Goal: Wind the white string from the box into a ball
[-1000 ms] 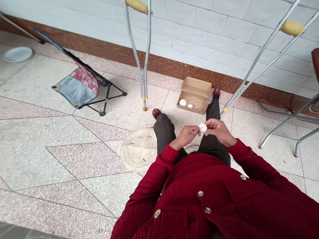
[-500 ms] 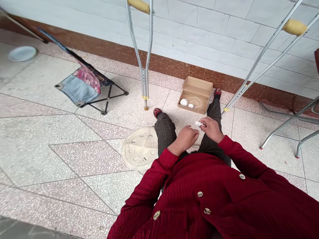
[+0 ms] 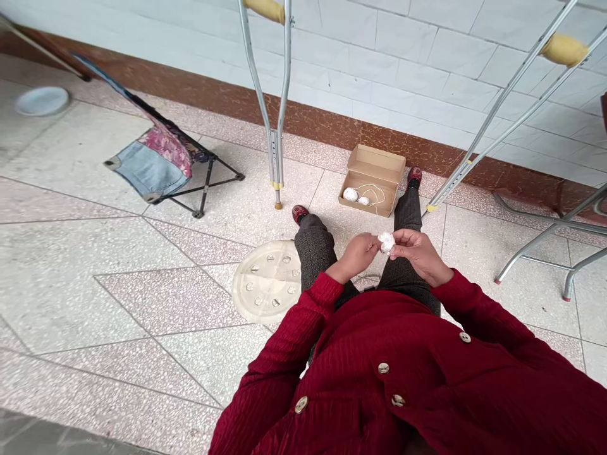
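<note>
White crumpled-looking piece of yarn or thread (image 3: 386, 242): raised above the lap, between the two hands; probably held here so that its surface faces the wearer's view.
Right hand (image 3: 418, 254): grasps the piece between thumb and forefinger, apparently to steady it and leave its left edge exposed.
Left hand (image 3: 358, 254): fingers curled, tips at that left edge; cannot tell whether they pinch it or hold something thin.
Open brown cardboard box (image 3: 377, 162): on the floor ahead, between the red shoes (image 3: 300, 213); its walls likely stop the large white yarn ball (image 3: 351, 194) and small white yarn ball (image 3: 363, 201) from rolling.
Loose white thread (image 3: 372, 186): looped inside the box; any link to the held piece cannot be made out.
Silver metal crutches with yellow grips (image 3: 274, 151): one to each side of the box, limiting sideways access.
Round cream disc with openings (image 3: 266, 282): on the floor, partly hidden by the left leg.
Blue-and-pink fabric folding chair (image 3: 152, 167): well apart, to the left; no obstruction to the hands.
</note>
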Demonstrator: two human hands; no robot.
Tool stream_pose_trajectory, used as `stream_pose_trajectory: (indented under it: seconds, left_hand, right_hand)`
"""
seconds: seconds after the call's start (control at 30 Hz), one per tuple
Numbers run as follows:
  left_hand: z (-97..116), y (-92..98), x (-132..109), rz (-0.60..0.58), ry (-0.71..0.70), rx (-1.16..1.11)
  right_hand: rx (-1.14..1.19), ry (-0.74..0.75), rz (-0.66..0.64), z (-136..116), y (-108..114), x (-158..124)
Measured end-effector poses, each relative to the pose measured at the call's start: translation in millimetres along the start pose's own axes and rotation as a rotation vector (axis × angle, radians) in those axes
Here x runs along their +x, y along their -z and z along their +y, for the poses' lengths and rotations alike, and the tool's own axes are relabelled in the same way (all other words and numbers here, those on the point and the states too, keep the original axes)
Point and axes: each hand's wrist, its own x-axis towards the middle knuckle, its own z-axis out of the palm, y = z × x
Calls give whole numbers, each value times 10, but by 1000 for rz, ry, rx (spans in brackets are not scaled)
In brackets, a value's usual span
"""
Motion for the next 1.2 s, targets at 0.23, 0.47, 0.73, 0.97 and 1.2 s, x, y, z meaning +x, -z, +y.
stream_pose_trajectory:
  seconds: [0.23,0.47,0.73,0.97,1.2]
  left_hand:
    - [-13,-201,-190,-19,95,-113]
    - [69,-162,-359,-61,-34,257]
    - [155,-22,-289,-71,-107,494]
    - [-25,149,-177,19,-61,264]
    - [4,-136,-96,23,148,-207]
  right_hand:
    - [77,-74,228,-143,189,139]
    - [-28,8,365,138,308,384]
    - [-1031,396,87,404,271,353]
    - [-530,138,-186,389,202,-2]
    - [92,-13,-61,27,76,-18]
